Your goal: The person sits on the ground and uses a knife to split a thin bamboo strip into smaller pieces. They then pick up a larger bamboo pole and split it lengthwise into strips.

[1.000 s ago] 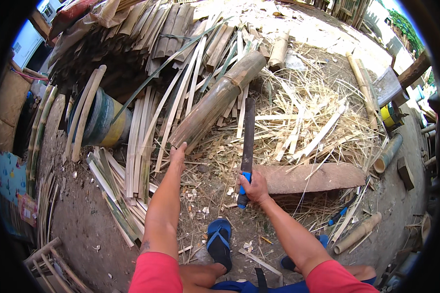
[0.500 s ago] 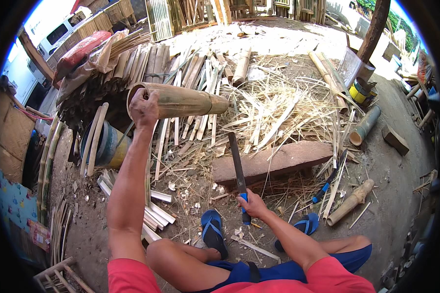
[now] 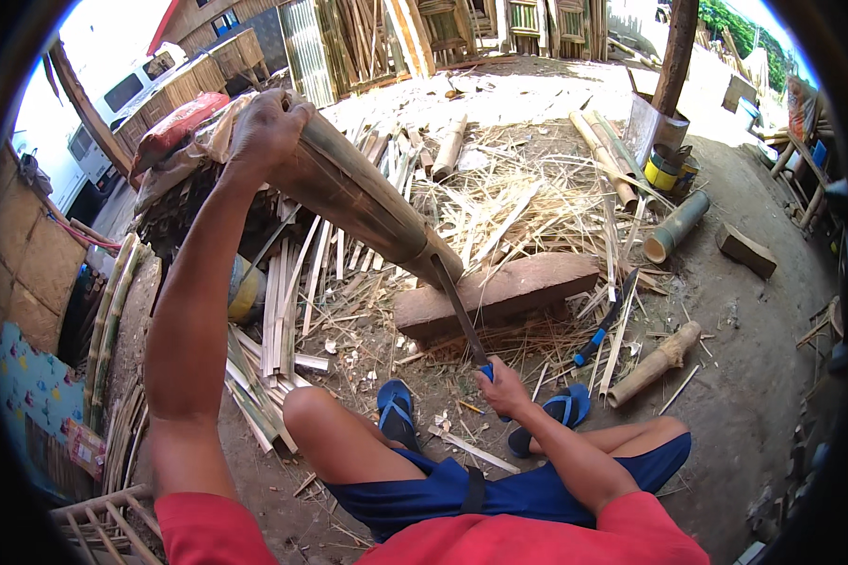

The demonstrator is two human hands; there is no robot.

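Observation:
High on the left, my left hand (image 3: 271, 132) is closed around the top end of a thick bamboo section (image 3: 358, 193). The bamboo slants down to the right, and its lower end is at the left part of a low wooden block (image 3: 528, 285); whether it touches the wood is hard to tell. My right hand (image 3: 504, 388) grips the blue handle of a long-bladed knife (image 3: 464, 320). Its dark blade points up and away, with the tip against the bamboo's lower end, by a narrow opening in the wall.
Pale bamboo shavings (image 3: 499, 202) are heaped beyond the block. A second blue-handled blade (image 3: 608, 325), a short bamboo piece (image 3: 655, 363), a green bamboo tube (image 3: 676, 226) and a wood chunk (image 3: 746, 250) lie on the right. Split strips (image 3: 278, 301) lie at left, near a bucket (image 3: 245, 287).
My left hand has raised its end of the bamboo, tipping the other end down toward the block. The knife in my right hand now meets that lower end. The view has shifted slightly.

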